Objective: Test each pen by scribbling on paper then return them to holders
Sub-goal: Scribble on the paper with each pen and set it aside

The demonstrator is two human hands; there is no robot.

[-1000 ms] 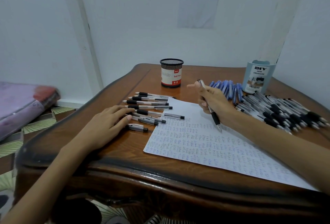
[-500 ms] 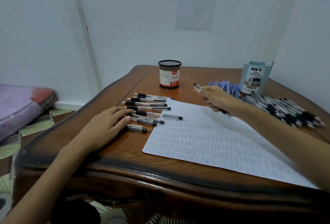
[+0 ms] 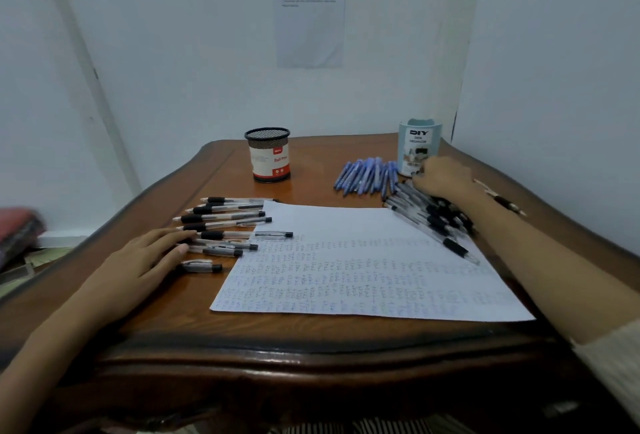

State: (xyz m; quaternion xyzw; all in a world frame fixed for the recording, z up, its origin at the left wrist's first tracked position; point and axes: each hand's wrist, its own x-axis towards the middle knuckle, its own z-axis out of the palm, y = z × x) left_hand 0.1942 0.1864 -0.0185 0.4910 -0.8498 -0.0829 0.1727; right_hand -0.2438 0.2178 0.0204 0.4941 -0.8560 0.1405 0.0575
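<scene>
A white paper sheet [image 3: 346, 260] covered in small scribbles lies on the wooden table [image 3: 242, 347]. Left of it is a row of several black-grip pens [image 3: 225, 222]. My left hand [image 3: 145, 260] rests flat on the table, its fingertips touching those pens. My right hand [image 3: 443, 179] is at the far right, fingers bent down onto a pile of black-grip pens [image 3: 429, 215]. Whether it holds a pen is hidden. Several blue pens [image 3: 367, 175] lie beside that pile. A black mesh holder [image 3: 268, 154] and a pale blue DIY organizer [image 3: 419, 142] stand at the back.
One loose pen [image 3: 502, 199] lies right of my right forearm, near the wall. A printed sheet [image 3: 310, 14] hangs on the wall behind the table. A reddish bundle [image 3: 17, 225] sits on the floor to the left.
My right hand lifted the pen off the paper and moved right and back to the black pen pile by the organizer. My left hand stayed on the left pens.
</scene>
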